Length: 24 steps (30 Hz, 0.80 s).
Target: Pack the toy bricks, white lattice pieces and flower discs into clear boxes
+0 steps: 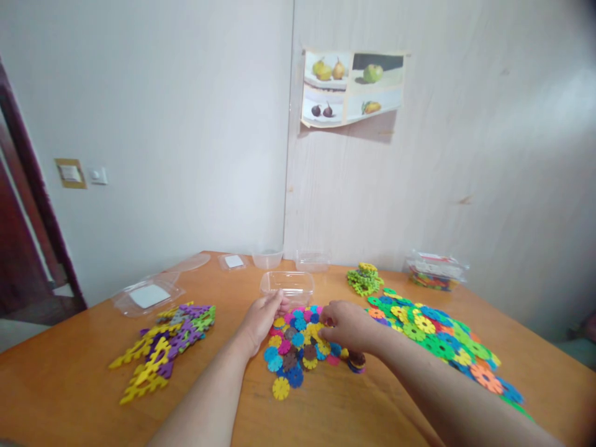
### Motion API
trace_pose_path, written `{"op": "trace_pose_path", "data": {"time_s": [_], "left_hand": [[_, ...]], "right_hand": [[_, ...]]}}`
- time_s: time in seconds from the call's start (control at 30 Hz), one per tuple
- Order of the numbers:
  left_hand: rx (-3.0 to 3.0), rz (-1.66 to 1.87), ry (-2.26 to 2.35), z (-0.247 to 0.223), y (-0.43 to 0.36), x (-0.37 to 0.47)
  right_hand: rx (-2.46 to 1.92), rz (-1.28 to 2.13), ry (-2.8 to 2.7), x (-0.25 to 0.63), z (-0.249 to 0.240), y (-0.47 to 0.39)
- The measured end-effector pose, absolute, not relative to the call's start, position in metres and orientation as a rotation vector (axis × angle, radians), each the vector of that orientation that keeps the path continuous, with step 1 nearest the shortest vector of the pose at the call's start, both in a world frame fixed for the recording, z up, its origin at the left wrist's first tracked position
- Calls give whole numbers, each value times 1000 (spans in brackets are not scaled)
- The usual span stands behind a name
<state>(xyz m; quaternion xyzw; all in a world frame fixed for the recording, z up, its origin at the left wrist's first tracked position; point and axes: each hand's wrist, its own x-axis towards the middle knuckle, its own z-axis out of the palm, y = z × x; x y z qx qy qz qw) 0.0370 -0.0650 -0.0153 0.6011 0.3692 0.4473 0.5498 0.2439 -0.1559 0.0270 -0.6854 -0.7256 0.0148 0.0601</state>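
A pile of small notched discs (290, 358) in yellow, blue, pink and brown lies on the table in front of me. My left hand (267, 315) rests at the pile's left edge, thumb and fingers extended, just in front of a clear plastic tub (287, 282). Over the right part of the pile is my right hand (343, 324), its fingers curled down among the discs; whatever lies between its fingertips is too small to make out. A short stack of dark discs (356, 361) stands beneath my right wrist.
Larger notched discs (435, 332) spread to the right; yellow and purple toothed pieces (179, 341) lie left. Behind are a green cluster (364, 280), a filled clear box (435, 271), clear containers (267, 257) and a lid (149, 294) on the wooden table (69, 379).
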Motion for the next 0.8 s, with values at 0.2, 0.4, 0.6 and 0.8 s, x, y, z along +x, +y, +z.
{"op": "trace_pose_path", "data": {"time_s": [0.2, 0.4, 0.6, 0.8], "left_hand": [[1392, 1071, 859, -14, -66, 37], [1405, 1083, 863, -16, -64, 38], [1371, 1162, 924, -16, -61, 35], [1277, 1397, 1035, -15, -56, 29]], "right_hand": [[-2021, 109, -2123, 255, 39, -171], [-2042, 276, -2089, 270, 56, -209], [-1951, 239, -2173, 280, 49, -229], [-1994, 257, -2017, 288, 50, -220]]}}
